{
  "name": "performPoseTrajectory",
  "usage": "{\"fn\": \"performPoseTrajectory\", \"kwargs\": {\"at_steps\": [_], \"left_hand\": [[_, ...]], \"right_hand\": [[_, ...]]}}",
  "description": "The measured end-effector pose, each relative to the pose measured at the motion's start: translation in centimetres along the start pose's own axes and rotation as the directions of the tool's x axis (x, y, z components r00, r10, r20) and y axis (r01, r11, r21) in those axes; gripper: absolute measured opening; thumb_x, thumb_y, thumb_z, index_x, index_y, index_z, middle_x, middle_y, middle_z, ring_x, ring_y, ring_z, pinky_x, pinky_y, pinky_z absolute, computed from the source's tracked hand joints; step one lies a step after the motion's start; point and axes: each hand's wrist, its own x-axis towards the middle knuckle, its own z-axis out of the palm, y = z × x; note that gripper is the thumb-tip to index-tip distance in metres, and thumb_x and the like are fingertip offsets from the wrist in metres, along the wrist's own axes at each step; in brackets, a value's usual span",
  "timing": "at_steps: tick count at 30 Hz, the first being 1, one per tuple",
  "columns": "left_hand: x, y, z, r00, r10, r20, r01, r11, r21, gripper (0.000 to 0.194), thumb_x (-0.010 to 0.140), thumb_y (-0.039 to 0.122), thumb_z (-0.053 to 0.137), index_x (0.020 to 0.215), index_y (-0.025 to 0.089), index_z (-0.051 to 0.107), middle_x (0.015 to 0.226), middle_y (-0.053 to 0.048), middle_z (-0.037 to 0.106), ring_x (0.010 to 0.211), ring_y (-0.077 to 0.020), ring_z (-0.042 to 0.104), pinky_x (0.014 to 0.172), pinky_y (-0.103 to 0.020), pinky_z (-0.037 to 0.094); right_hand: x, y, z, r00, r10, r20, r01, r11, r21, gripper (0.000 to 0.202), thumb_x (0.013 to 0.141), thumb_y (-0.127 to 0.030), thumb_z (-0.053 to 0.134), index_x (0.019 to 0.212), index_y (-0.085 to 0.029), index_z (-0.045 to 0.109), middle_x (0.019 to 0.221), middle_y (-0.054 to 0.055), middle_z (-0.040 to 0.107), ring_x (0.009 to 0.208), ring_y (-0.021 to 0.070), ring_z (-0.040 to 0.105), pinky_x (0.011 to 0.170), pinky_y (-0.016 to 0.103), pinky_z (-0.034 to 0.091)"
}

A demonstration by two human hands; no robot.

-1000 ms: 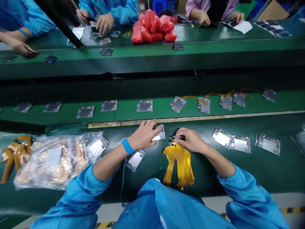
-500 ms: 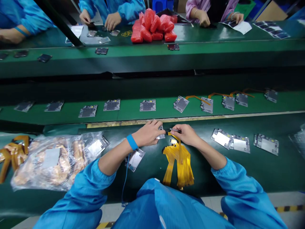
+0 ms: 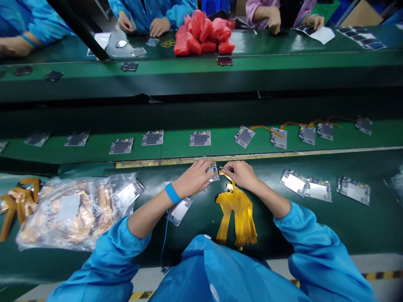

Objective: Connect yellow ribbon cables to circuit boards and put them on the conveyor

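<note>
My left hand (image 3: 195,178), a blue wrist strap around its wrist, grips a small circuit board (image 3: 214,172) by its left side; the fingers cover part of it. Just right of that board, my right hand (image 3: 242,173) is closed on slim grey tweezers (image 3: 227,168). A yellow ribbon cable (image 3: 231,180) runs from under the right fingertips down toward a fanned stack of ribbon cables (image 3: 242,216). Whether its tip touches the board I cannot tell. Another circuit board (image 3: 180,212) lies below my left wrist.
A clear plastic bag (image 3: 69,214) of ribbon cables lies at left, loose orange cables (image 3: 22,197) beyond it. Several boards (image 3: 318,189) rest at right. Ahead, a green belt (image 3: 176,147) carries boards, some with cables. Co-workers' hands (image 3: 160,27) and red bundles (image 3: 204,35) are across.
My right hand has shifted slightly left, with the tweezers closer to the held board. Boards on the near belt have moved right; those on the far belt have moved left.
</note>
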Motion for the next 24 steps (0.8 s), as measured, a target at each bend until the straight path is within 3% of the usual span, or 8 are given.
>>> {"fn": "performPoseTrajectory", "kwargs": {"at_steps": [13,24], "left_hand": [[-0.23,-0.06,0.43,0.999,-0.033,-0.027,0.029,0.990,-0.140,0.016,0.098,0.021,0.061,0.113,0.018,0.067,0.141,-0.018,0.053,0.130,-0.0350,0.049,0.107,-0.054,0.045],[-0.14,0.01,0.38,0.999,-0.026,-0.022,0.024,0.995,-0.101,0.019,0.099,0.021,0.060,0.116,0.017,0.067,0.139,-0.019,0.053,0.128,-0.0344,0.050,0.107,-0.054,0.046]], "right_hand": [[0.18,0.06,0.03,1.000,0.009,0.018,-0.009,1.000,0.020,0.019,0.096,-0.037,0.065,0.099,-0.029,0.081,0.090,0.001,0.079,0.085,0.0195,0.069,0.065,0.026,0.034],[0.34,-0.63,-0.33,0.999,-0.004,0.053,0.007,0.999,-0.049,0.020,0.096,-0.036,0.064,0.103,-0.030,0.082,0.095,0.001,0.081,0.089,0.0200,0.071,0.065,0.026,0.036]]}}
